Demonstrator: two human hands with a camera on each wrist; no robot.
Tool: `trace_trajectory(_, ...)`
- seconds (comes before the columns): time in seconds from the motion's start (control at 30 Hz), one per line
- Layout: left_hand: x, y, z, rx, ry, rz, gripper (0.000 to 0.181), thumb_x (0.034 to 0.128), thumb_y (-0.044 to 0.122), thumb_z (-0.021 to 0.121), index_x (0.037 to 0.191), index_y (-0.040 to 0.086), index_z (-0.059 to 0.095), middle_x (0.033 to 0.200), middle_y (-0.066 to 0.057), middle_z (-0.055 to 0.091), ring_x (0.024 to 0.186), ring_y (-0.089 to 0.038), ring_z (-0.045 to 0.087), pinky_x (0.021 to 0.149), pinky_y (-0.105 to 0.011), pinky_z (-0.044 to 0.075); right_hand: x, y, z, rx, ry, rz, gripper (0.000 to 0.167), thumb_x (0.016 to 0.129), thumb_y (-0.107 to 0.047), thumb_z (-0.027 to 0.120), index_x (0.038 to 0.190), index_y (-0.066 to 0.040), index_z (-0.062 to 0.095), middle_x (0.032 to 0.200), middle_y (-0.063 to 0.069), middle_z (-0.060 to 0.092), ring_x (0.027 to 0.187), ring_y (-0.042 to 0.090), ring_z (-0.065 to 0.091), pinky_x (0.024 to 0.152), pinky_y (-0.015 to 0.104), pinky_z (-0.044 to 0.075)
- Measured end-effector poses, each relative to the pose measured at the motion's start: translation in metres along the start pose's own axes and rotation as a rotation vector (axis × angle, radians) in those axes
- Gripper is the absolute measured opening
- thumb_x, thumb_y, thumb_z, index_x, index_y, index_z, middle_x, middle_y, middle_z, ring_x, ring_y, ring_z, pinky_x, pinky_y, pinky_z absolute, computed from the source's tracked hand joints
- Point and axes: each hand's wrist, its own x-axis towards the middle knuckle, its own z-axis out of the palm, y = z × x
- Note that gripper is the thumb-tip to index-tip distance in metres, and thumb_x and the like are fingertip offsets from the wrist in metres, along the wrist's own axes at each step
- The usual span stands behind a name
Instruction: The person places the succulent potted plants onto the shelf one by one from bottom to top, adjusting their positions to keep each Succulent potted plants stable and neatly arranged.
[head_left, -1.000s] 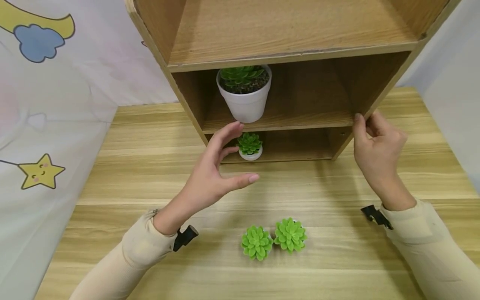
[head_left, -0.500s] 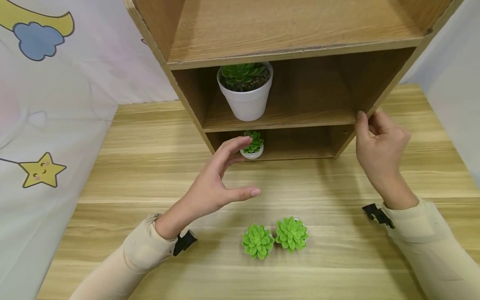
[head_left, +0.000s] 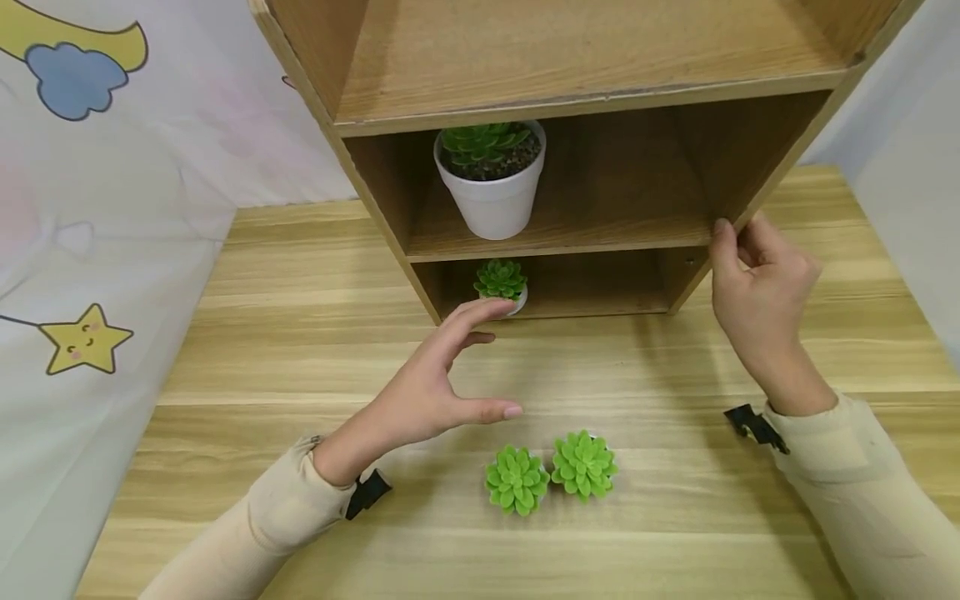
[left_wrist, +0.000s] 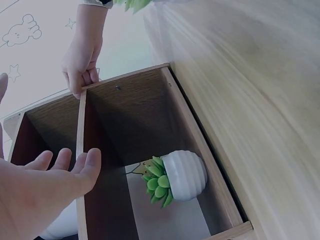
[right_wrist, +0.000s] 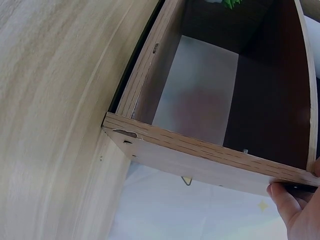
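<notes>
My left hand (head_left: 431, 387) hovers in front of the wooden shelf unit (head_left: 592, 102), thumb spread wide from the fingers, holding nothing. Behind its fingertips, a small green succulent (head_left: 498, 277) in a white pot sits in the lowest compartment; the left wrist view shows that ribbed pot (left_wrist: 185, 175) fully. My right hand (head_left: 765, 296) grips the front edge of the unit's right side panel, thumb on the inner side. One level up stands a larger succulent in a white pot (head_left: 495, 200), its top partly hidden by the shelf above.
Two light green succulents, one on the left (head_left: 516, 481) and one on the right (head_left: 583, 467), stand close together on the wood-grain table (head_left: 300, 275) near the person. A white cloth (head_left: 82, 217) with cartoon prints hangs along the left.
My left hand has drawn back from the lowest compartment toward the person, thumb still apart from the fingers. The small succulent stays inside. My right hand keeps its grip on the side panel.
</notes>
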Motion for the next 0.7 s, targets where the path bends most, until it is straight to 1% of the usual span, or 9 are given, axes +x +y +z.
trace_trajectory(0.07, -0.001, -0.001, 0.001, 0.000, -0.013, 0.003, 0.092, 0.0724, 0.009, 0.089, 0.149, 0.011, 0.039, 0.147, 0.001, 0.039, 0.134, -0.021, 0.037, 0.106, -0.040, 0.037, 0.000, 0.000, 0.000, 0.003, -0.003, 0.002, 0.019, 0.093, -0.004, 0.059, 0.094, 0.006, 0.075, 0.082, 0.013, 0.071, 0.079, 0.003, 0.068, 0.068, 0.013, 0.051)
trace_trajectory(0.2, -0.005, -0.004, 0.002, -0.004, -0.031, -0.004, 0.090, 0.0718, 0.009, 0.089, 0.147, 0.009, 0.040, 0.147, 0.001, 0.040, 0.134, -0.021, 0.038, 0.105, -0.039, 0.038, -0.001, 0.000, 0.000, -0.003, -0.002, 0.012, 0.018, 0.093, -0.003, 0.059, 0.093, 0.007, 0.074, 0.080, 0.016, 0.070, 0.077, -0.002, 0.066, 0.066, 0.011, 0.049)
trace_trajectory(0.33, -0.008, -0.006, 0.002, -0.009, -0.060, -0.022, 0.088, 0.0724, 0.012, 0.089, 0.146, 0.011, 0.042, 0.145, 0.002, 0.042, 0.131, -0.020, 0.041, 0.105, -0.037, 0.038, 0.000, -0.003, 0.001, -0.009, 0.001, 0.024, 0.019, 0.093, -0.001, 0.058, 0.092, 0.010, 0.073, 0.079, 0.017, 0.069, 0.075, -0.003, 0.064, 0.065, 0.010, 0.048)
trace_trajectory(0.47, -0.011, -0.009, 0.002, -0.014, -0.095, -0.042, 0.090, 0.0717, 0.014, 0.090, 0.147, 0.013, 0.041, 0.145, 0.002, 0.043, 0.130, -0.019, 0.042, 0.106, -0.036, 0.037, 0.000, -0.007, 0.001, -0.014, -0.003, 0.030, 0.019, 0.093, 0.001, 0.057, 0.093, 0.012, 0.072, 0.081, 0.018, 0.069, 0.076, -0.005, 0.064, 0.065, 0.009, 0.047)
trace_trajectory(0.7, -0.016, -0.015, 0.004, -0.014, -0.149, -0.053, 0.091, 0.0695, 0.019, 0.092, 0.146, 0.015, 0.043, 0.144, 0.003, 0.045, 0.130, -0.018, 0.042, 0.105, -0.036, 0.038, 0.000, -0.006, 0.002, -0.016, 0.005, 0.052, 0.019, 0.093, -0.001, 0.057, 0.093, 0.012, 0.072, 0.082, 0.020, 0.070, 0.074, -0.005, 0.064, 0.063, 0.009, 0.046)
